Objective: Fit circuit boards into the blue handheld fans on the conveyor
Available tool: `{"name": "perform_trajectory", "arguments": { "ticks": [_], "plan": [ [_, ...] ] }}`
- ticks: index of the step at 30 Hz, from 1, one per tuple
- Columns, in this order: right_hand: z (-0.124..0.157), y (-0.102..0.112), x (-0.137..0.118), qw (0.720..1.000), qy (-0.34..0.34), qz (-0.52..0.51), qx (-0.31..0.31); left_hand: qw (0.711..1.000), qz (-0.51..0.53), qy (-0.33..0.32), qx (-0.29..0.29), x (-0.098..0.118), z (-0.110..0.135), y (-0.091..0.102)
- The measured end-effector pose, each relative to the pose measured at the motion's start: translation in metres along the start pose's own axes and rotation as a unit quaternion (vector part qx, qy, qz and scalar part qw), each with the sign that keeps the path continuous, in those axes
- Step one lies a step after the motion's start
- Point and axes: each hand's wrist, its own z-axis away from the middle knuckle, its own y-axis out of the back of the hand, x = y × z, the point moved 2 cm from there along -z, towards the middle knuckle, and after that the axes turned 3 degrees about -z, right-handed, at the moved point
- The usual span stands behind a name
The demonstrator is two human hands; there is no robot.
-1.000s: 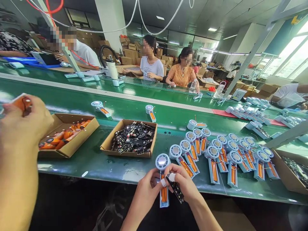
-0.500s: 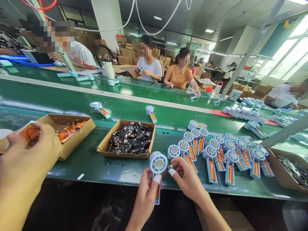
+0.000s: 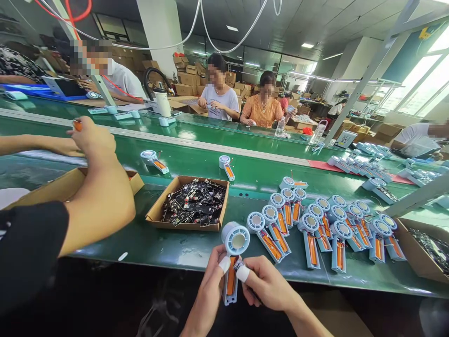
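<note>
My left hand (image 3: 210, 278) is wrapped round a light-blue handheld fan housing (image 3: 237, 239), held upright at the table's front edge. Its round head points up, and an orange battery (image 3: 230, 281) lies in the open handle. A white cover sits on my left thumb tip. Close against the handle, my right hand (image 3: 271, 283) pinches a narrow dark circuit board (image 3: 239, 264), mostly hidden by the fingers. That thumb also wears a white cover. To the right lie several similar fan housings (image 3: 310, 222) with orange batteries and red wires.
A cardboard box of black circuit boards (image 3: 224, 206) stands ahead of me, and another box (image 3: 410, 255) at the far right. A co-worker's arm (image 3: 101, 182) reaches over a box at left. Two fan housings lie on the green belt (image 3: 189, 157). Several people sit opposite.
My right hand has brought the board in against the fan handle, whose battery now shows more. The co-worker's arm at left has swung from the box out over the belt.
</note>
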Motion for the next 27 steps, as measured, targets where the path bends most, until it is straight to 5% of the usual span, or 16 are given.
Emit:
{"name": "perform_trajectory", "arguments": {
  "ticks": [6, 14, 21, 27],
  "plan": [
    [-0.001, -0.01, 0.016, 0.993, 0.033, -0.088, 0.073, 0.997, -0.05, -0.042, -0.029, -0.008, 0.004, -0.005],
    [0.013, -0.015, 0.026, 0.98, 0.038, -0.129, 0.15, 0.968, -0.232, -0.057, 0.08, -0.011, 0.005, -0.005],
    [0.026, -0.033, 0.04, 0.939, 0.139, 0.11, 0.295, 0.962, -0.232, -0.059, 0.129, -0.001, 0.0, -0.013],
    [0.015, -0.037, 0.042, 0.869, 0.178, 0.287, 0.362, 0.986, -0.151, -0.019, 0.067, -0.004, 0.004, -0.015]
  ]
}}
